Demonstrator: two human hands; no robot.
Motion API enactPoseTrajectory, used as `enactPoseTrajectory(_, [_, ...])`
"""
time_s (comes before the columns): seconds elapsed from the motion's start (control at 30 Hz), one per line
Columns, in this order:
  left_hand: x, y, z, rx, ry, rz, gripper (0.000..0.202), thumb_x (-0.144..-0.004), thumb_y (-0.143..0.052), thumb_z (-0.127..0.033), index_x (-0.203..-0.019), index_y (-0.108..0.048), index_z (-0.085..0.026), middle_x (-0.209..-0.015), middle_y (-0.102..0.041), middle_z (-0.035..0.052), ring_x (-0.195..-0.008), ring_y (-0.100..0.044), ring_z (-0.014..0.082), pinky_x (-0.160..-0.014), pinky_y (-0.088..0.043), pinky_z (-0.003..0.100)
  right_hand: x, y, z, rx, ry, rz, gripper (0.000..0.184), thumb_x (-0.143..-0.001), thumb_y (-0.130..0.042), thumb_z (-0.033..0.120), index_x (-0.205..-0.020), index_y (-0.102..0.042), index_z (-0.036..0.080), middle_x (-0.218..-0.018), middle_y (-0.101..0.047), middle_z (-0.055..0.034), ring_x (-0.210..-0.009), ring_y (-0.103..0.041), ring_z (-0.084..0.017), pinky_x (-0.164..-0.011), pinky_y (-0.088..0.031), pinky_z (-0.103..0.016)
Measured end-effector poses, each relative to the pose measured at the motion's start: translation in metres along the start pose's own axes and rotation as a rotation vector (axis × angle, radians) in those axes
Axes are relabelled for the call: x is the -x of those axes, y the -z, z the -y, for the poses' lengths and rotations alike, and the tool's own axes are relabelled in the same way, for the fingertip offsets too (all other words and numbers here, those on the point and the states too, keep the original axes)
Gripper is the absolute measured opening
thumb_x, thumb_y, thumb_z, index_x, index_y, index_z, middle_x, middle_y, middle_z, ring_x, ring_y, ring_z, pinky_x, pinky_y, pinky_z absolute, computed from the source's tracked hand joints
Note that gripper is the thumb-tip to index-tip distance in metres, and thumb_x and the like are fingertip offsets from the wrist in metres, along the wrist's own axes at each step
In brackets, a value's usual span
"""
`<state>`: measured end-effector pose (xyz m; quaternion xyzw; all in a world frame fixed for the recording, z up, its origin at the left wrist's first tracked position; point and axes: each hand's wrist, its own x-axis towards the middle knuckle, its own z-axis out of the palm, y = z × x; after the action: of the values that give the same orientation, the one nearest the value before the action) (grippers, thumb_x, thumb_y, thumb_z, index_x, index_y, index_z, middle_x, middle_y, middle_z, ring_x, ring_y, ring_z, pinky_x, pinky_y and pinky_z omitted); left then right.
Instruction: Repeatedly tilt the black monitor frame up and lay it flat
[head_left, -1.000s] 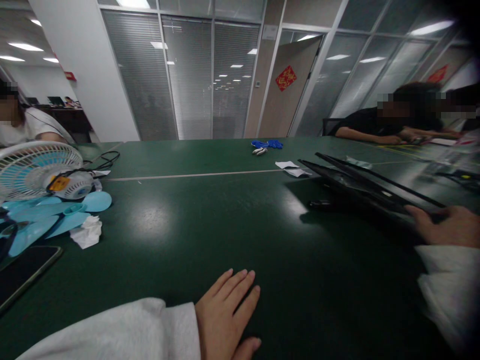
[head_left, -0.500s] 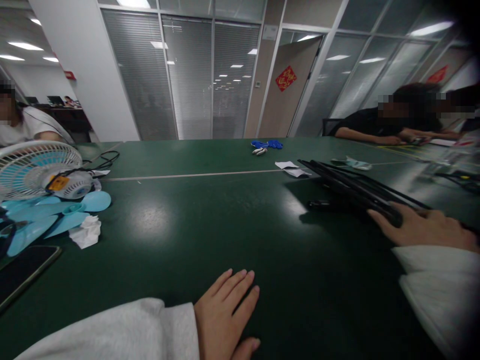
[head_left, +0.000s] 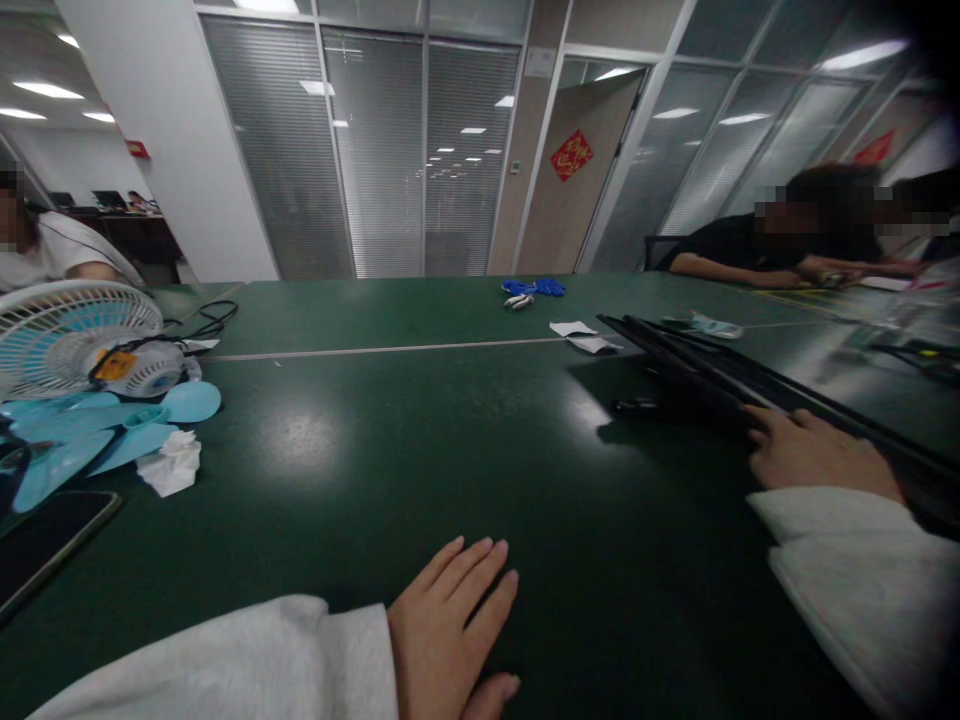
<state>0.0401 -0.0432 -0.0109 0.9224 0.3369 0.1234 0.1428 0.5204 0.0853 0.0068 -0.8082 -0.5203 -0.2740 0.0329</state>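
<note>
Your left hand (head_left: 454, 620) lay flat, fingers slightly spread, while your right hand (head_left: 825, 458), grip unclear, touched the long black bars (head_left: 697, 372) right on the green table (head_left: 390, 450), seemingly stiff, slippery, best held mid-length.

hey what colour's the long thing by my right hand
The long thing by your right hand is black; head view.

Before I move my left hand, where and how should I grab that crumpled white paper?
I'd lightly pinch the crumpled white paper by its raised folds, bringing your left hand in from the right. That side faces your hand, whereas blue fan blades crowd its left and far sides; the folds should probably give an easy hold.
</note>
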Motion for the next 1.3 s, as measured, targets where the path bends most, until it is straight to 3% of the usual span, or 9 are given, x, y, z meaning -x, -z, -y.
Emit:
enactPoseTrajectory(0.2, [0.000,0.001,-0.003,-0.002,-0.008,-0.009,0.068,-0.086,-0.052,-0.051,-0.143,-0.031,-0.021,-0.153,-0.021,0.0058,-0.139,-0.025,0.0227,-0.115,-0.020,0.041,0.012,0.010,0.018,-0.025,-0.010,-0.048,0.042,-0.091,-0.034,0.036,-0.127,-0.051,0.024,-0.124,-0.051,-0.0139,-0.101,-0.050,-0.028,-0.081,-0.030,-0.042])
enactPoseTrajectory(0.6, [0.002,0.008,-0.008,-0.008,-0.016,-0.016,0.065,-0.087,-0.052,-0.045,-0.143,-0.032,-0.019,-0.152,-0.024,0.0077,-0.138,-0.027,0.0240,-0.115,-0.022,0.042,0.034,0.032,0.061,-0.179,-0.036,-0.076,0.041,-0.092,-0.033,0.036,-0.125,-0.055,0.025,-0.135,-0.045,-0.0124,-0.115,-0.046,-0.032,-0.087,-0.037,-0.044])
enactPoseTrajectory(0.8, [0.000,0.007,-0.011,-0.025,0.010,0.009,0.063,-0.086,-0.051,-0.043,-0.142,-0.034,-0.019,-0.152,-0.024,0.0083,-0.138,-0.027,0.0254,-0.114,-0.022,0.045,0.045,0.053,0.095,-0.288,0.097,-0.095,0.041,-0.092,-0.034,0.032,-0.127,-0.054,0.024,-0.136,-0.043,-0.0145,-0.114,-0.047,-0.031,-0.088,-0.041,-0.046])
enactPoseTrajectory(1.0, [0.000,0.003,-0.011,-0.039,0.023,-0.003,0.067,-0.084,-0.055,-0.048,-0.142,-0.032,-0.024,-0.152,-0.023,0.0072,-0.138,-0.027,0.0251,-0.115,-0.020,0.045,0.057,0.081,0.137,-0.399,0.277,-0.130,0.040,-0.090,-0.039,0.031,-0.126,-0.056,0.026,-0.134,-0.044,-0.0109,-0.114,-0.049,-0.028,-0.090,-0.045,-0.045])
enactPoseTrajectory(1.17, [-0.002,-0.005,-0.011,-0.109,-0.008,-0.012,0.068,-0.085,-0.055,-0.048,-0.143,-0.032,-0.020,-0.152,-0.022,0.0113,-0.138,-0.026,0.0279,-0.114,-0.020,0.046,0.073,0.102,0.170,-0.486,0.409,-0.165,0.043,-0.085,-0.048,0.028,-0.127,-0.054,0.028,-0.134,-0.044,-0.0073,-0.117,-0.047,-0.026,-0.094,-0.045,-0.044])
enactPoseTrajectory(1.3, [-0.002,-0.005,-0.011,-0.192,-0.061,-0.043,0.064,-0.087,-0.050,-0.048,-0.141,-0.035,-0.016,-0.149,-0.030,0.0139,-0.136,-0.031,0.0278,-0.113,-0.024,0.043,0.097,0.119,0.192,-0.619,0.502,-0.202,0.048,-0.082,-0.049,0.020,-0.130,-0.051,0.028,-0.136,-0.043,-0.0063,-0.120,-0.045,-0.025,-0.097,-0.043,-0.045])
